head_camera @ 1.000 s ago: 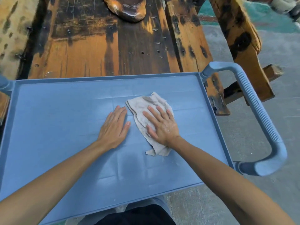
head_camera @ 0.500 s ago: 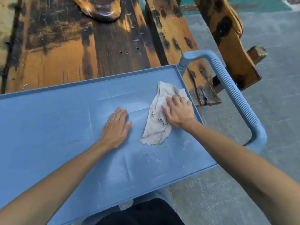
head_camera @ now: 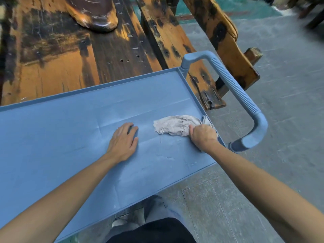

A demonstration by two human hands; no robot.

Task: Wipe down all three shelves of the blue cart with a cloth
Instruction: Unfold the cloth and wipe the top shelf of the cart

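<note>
The blue cart's top shelf fills the middle of the view, with dusty streaks near its right end. A crumpled off-white cloth lies on it by the right rim. My right hand is closed around the cloth's right end, pressing it against the shelf at the rim. Resting flat on the shelf to the left of the cloth is my left hand, fingers apart, holding nothing. The two lower shelves are hidden under the top one.
The cart's ribbed blue handle loops out on the right. A worn orange-and-black wooden table stands beyond the cart, with a wooden bench to its right. Grey concrete floor lies to the right.
My right hand has dragged the cloth from the shelf's middle to the right rim and bunched it in a fist. My left hand stayed flat on the shelf. The view swung right.
</note>
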